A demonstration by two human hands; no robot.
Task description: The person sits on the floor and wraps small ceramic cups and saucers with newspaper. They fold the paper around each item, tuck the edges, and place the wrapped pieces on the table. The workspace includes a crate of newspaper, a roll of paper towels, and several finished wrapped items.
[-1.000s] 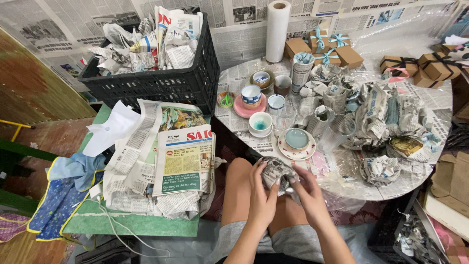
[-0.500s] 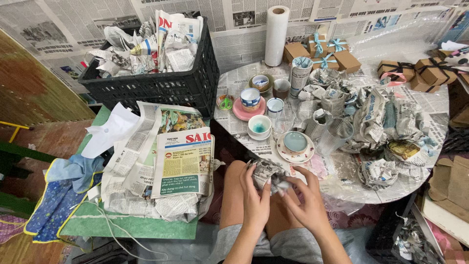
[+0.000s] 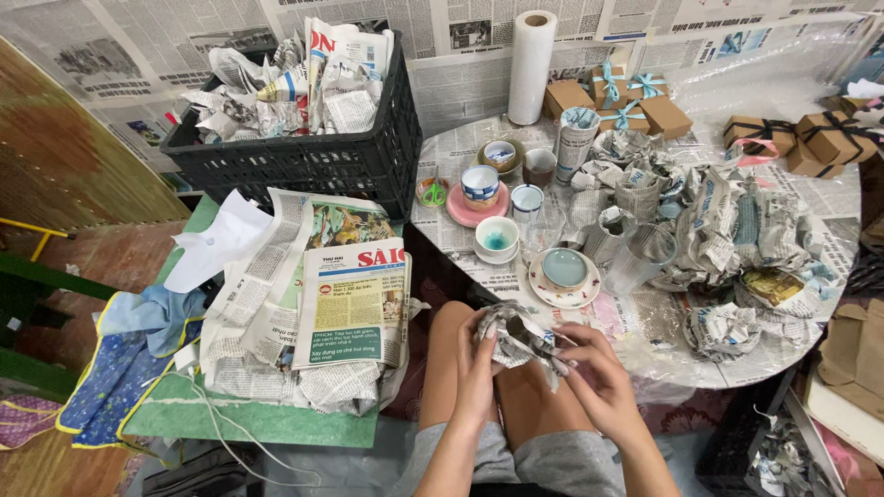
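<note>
Over my bare knees, both hands hold a small object wrapped in crumpled newspaper point(image 3: 518, 333). My left hand point(image 3: 476, 368) cups its left side from below. My right hand point(image 3: 594, 373) grips its right side, fingers pinching the paper. What is inside the wrapping is mostly hidden; a dark rim shows at the top. Just beyond my hands, on the round newspaper-covered table point(image 3: 810, 317), stands a pale blue bowl on a patterned saucer point(image 3: 564, 273).
A white cup point(image 3: 496, 239), a cup on a pink plate point(image 3: 479, 189), several newspaper-wrapped items point(image 3: 727, 230) and gift boxes point(image 3: 833, 133) crowd the table. A paper roll point(image 3: 532, 66) stands behind. To the left lie a newspaper stack point(image 3: 354, 304) and a black crate point(image 3: 304, 156) of crumpled paper.
My hands have kept working the newspaper around the object, and my right hand's fingers have shifted over its top. The view has drifted slightly; nothing on the table moved.
</note>
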